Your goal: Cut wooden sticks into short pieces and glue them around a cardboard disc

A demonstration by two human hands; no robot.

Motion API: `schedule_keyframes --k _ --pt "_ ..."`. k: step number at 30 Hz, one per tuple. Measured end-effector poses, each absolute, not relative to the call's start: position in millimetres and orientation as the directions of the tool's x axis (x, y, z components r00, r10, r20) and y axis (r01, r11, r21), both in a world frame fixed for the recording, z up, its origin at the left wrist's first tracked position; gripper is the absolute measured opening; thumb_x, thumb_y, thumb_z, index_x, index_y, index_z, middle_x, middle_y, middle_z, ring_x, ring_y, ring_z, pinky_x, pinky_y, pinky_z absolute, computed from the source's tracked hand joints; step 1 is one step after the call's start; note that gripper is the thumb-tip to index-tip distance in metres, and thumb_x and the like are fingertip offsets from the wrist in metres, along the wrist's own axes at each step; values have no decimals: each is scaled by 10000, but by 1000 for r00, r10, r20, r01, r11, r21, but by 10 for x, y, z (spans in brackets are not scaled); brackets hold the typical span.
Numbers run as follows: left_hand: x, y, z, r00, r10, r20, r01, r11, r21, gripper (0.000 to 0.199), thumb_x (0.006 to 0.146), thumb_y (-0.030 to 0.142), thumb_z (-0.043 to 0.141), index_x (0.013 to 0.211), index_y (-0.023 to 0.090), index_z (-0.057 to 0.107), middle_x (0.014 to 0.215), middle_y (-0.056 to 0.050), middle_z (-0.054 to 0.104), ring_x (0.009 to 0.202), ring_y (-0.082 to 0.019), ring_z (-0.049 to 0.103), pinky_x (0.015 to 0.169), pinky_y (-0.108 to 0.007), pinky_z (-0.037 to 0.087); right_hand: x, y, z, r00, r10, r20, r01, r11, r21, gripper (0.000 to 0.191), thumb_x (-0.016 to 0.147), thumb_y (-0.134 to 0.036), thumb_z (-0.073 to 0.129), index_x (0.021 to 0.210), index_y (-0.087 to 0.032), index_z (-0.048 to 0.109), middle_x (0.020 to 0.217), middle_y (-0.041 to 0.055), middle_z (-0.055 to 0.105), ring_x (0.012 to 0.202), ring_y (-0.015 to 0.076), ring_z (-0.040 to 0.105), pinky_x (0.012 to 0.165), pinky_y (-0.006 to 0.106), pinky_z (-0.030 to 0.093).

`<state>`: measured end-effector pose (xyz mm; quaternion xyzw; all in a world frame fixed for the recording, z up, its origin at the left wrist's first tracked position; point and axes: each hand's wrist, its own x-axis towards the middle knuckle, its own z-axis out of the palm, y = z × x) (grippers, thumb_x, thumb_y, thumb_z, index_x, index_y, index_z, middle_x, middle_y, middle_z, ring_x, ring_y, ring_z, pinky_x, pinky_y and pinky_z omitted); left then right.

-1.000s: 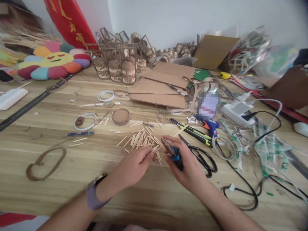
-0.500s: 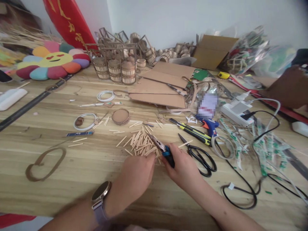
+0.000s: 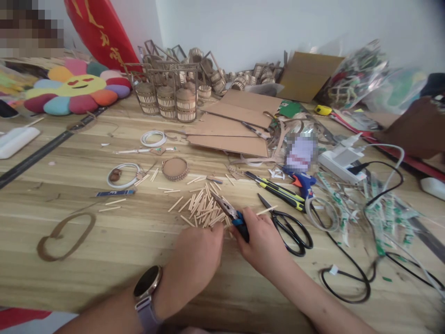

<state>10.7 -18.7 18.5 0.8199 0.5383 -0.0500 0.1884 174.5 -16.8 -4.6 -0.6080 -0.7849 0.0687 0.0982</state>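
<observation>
Your right hand (image 3: 262,236) is wrapped round the metal long-nosed pliers with blue-and-black handles (image 3: 240,225), their nose angled far and left over the loose heap of short pale wooden sticks (image 3: 200,204). Your left hand (image 3: 198,248) is curled down at the heap's near edge; whether it's pinching anything, I can't tell. Right of the pliers lie black-handled scissors (image 3: 290,232); beyond the heap, slightly left, sits a round brown woven-rimmed disc (image 3: 174,168).
</observation>
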Motion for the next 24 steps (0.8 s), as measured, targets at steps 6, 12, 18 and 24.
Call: schedule_keyframes --k 6,12,18,24 --pt "178 -208 208 380 870 -314 922 -329 202 373 949 163 283 959 149 655 755 -185 698 686 -318 684 570 -347 455 1708 -174 -71 -254 960 120 944 273 -184 64 869 -258 517 844 -200 502 702 67 670 642 249 625 676 329 355" --pt "29 -87 178 502 844 -190 809 -380 449 300 952 207 341 874 174 629 717 -109 665 640 -234 620 569 -293 382 1823 -99 29 -284 955 89 879 296 -373 46 859 -245 520 864 -203 503 763 61 657 698 231 606 656 314 385" --pt "-188 106 118 688 686 -235 314 10 949 342 965 463 380 807 200 533 531 58 491 464 -100 447 502 -208 358 2007 -43 276 -459 888 33 570 323 -756 72 865 -248 515 806 -222 483 734 -10 579 649 144 539 589 232 420" --pt "-22 67 4 540 794 -278 59 294 954 439 888 602 470 845 171 541 790 -44 680 703 -158 659 678 -277 512 1925 -122 244 -418 903 100 585 352 -731 20 867 -207 498 857 -223 507 746 7 606 646 153 563 587 241 433"
